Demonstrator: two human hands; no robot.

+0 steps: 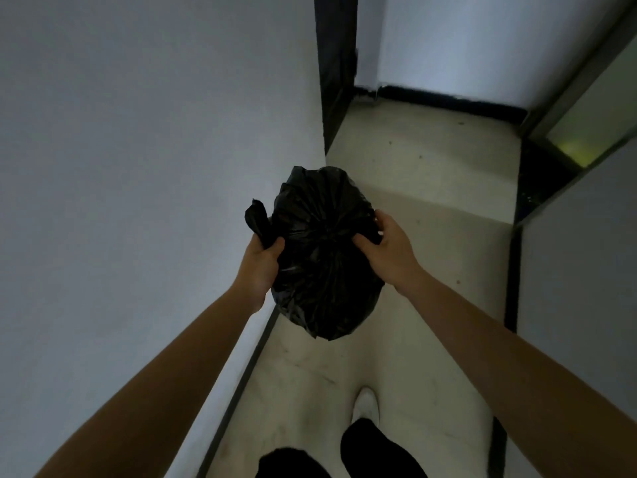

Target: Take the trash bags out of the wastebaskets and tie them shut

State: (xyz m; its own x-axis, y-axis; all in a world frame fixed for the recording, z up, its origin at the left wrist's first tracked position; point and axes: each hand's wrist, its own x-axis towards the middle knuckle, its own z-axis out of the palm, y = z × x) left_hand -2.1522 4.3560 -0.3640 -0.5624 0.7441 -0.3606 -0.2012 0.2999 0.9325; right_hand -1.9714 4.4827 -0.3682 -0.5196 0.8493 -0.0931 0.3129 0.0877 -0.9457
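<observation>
Black bag point(324, 257) held up in the air over a pale floor point(424, 188) in a narrow hallway, close to the white wall point(138, 132) on the left. Left hand point(260, 267) clenched around a twisted flap point(258, 219) of the bag sticking up. Right hand point(387, 246) grips gathered plastic at the bag's right side, thumb pressed on top. Bag top bunched toward the center. White shoe point(367, 405) and dark trouser legs below. Dark doorframe point(334, 63) ahead.
</observation>
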